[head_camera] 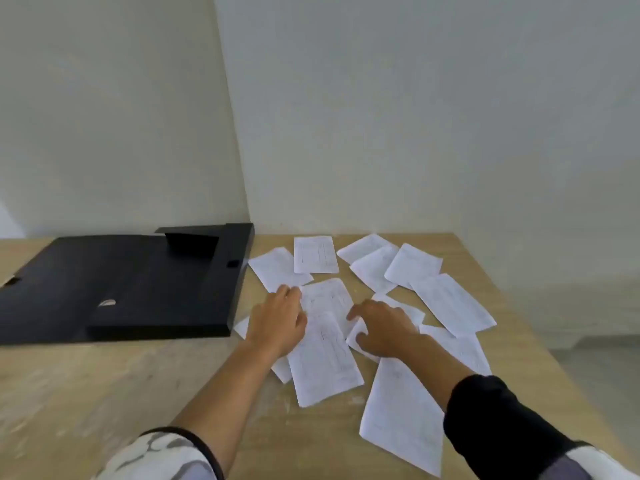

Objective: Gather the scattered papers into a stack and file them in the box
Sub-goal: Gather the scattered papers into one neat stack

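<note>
Several white papers (446, 299) lie scattered and partly overlapping across the right half of the wooden table. A flat black file box (121, 289) lies open at the left, its lid flap folded out. My left hand (277, 323) rests palm down on the papers just right of the box, fingers spread. My right hand (381, 329) lies flat on another sheet (360, 336) a little to the right. Between both hands sits one long sheet (322, 362). Neither hand grips anything.
The wooden table (104, 393) stands in a corner of pale walls. Its right edge (540, 334) runs diagonally close to the outermost papers. A large sheet (401, 420) lies near the front, under my right forearm.
</note>
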A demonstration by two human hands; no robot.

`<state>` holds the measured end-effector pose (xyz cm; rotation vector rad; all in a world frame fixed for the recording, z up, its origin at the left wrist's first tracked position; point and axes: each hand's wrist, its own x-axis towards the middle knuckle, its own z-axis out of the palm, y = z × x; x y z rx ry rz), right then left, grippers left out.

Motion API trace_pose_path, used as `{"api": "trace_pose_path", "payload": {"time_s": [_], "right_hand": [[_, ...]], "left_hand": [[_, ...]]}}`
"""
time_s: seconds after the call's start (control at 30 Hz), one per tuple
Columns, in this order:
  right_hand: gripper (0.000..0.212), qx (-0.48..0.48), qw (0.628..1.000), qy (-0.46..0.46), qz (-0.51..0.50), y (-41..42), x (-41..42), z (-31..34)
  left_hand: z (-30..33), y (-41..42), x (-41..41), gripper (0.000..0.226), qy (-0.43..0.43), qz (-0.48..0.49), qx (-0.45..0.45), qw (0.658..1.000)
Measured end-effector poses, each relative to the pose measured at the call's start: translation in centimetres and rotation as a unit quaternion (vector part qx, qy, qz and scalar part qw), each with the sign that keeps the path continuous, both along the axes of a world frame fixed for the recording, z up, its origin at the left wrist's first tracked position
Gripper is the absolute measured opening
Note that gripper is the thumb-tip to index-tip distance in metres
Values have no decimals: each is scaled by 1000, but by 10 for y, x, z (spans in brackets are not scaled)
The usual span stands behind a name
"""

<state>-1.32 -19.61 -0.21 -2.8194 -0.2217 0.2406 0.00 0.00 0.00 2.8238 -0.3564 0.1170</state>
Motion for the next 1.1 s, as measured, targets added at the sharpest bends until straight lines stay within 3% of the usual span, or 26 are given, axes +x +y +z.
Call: {"api": "trace_pose_path", "payload": {"time_s": [0.13, 0.23, 0.4, 0.53, 0.7, 0.9, 1.0, 1.1], "right_hand": [[59, 46, 996, 63, 53, -20, -23, -22], [69, 71, 992, 66, 75, -37, -27, -28], [66, -45, 997, -18, 62, -58, -22, -38], [58, -86, 992, -87, 18, -47, -8, -49], [47, -26, 997, -66, -36, -25, 14, -52], [67, -72, 995, -31, -62, -49, 17, -53], [65, -26, 998, -27, -51, -43, 21, -57], [61, 27, 999, -21, 33, -25, 28, -58]], "left_hand": [[-36, -7, -16, 57, 141, 23, 87, 986], [-46, -7, -17, 65, 111, 28, 93, 989], [-47, -9, -20, 61, 60, 77, 62, 993], [-48, -13, -28, 65, 59, 180, 54, 980], [-53, -20, -26, 68, 97, 187, 66, 975], [-55, -28, -12, 58, 103, 179, -50, 977], [-53, -31, -8, 64, 71, 219, -128, 965], [-54, -33, -6, 71, 46, 223, -187, 956]]}}
